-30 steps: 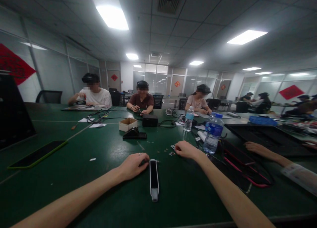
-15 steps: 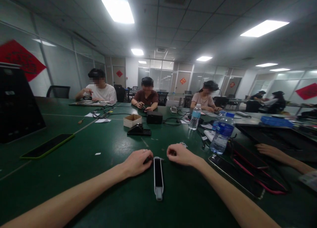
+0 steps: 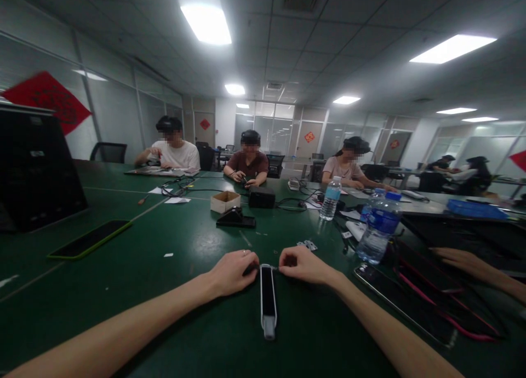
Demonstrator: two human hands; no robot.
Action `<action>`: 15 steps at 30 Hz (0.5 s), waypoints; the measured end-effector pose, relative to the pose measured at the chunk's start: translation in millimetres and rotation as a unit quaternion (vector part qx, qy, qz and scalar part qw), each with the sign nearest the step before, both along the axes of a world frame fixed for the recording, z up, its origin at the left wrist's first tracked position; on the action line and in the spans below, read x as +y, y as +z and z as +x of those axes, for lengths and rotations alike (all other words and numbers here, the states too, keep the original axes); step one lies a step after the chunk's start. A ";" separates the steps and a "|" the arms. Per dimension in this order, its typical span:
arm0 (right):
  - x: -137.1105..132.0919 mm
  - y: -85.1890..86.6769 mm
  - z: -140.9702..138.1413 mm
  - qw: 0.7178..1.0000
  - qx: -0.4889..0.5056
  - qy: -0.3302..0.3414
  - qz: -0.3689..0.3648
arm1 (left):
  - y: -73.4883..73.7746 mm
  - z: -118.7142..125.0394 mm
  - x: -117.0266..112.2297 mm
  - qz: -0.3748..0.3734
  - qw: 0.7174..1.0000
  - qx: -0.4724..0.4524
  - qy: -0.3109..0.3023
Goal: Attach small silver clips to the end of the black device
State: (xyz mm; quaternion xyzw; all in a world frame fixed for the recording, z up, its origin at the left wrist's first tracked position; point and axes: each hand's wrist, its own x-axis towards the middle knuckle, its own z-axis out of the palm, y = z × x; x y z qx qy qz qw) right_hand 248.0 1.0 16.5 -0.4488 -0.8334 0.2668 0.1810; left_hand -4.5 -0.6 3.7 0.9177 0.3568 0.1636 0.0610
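Note:
A narrow white-and-black elongated device [image 3: 267, 298] lies lengthwise on the green table [image 3: 164, 301] in front of me. My left hand [image 3: 232, 270] curls at the left of the device's far end, fingers closed against it, a ring on one finger. My right hand [image 3: 303, 264] is curled at the right of that same end, fingertips pinched on something small I cannot make out. Small metal parts [image 3: 308, 245] lie just beyond my right hand.
Two water bottles [image 3: 378, 225] [image 3: 331, 198] stand to the right. A phone [image 3: 405, 311] and red-edged tablets [image 3: 447, 301] lie at right, beside another person's hand [image 3: 460, 259]. A green-cased phone [image 3: 91, 238] lies left, a cardboard box [image 3: 224, 201] and black stand [image 3: 235, 219] further back. Three people sit opposite.
My right hand has drawn back from the small metal parts to the far end of the device, fingers pinched. My left hand has stayed at the device. The view has shifted slightly.

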 end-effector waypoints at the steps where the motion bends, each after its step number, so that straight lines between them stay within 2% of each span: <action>1: -0.5 0.5 -0.5 1.000 0.005 0.001 -0.005 | 0.3 0.0 -0.1 -0.001 1.000 0.001 0.001; 9: -2.1 0.9 -3.8 1.000 0.028 -0.010 -0.005 | -2.0 0.4 1.5 0.011 1.000 0.002 -0.002; 15: -1.6 -1.7 -3.2 0.998 0.066 0.004 -0.014 | 4.4 2.0 -3.9 0.011 1.000 0.013 0.013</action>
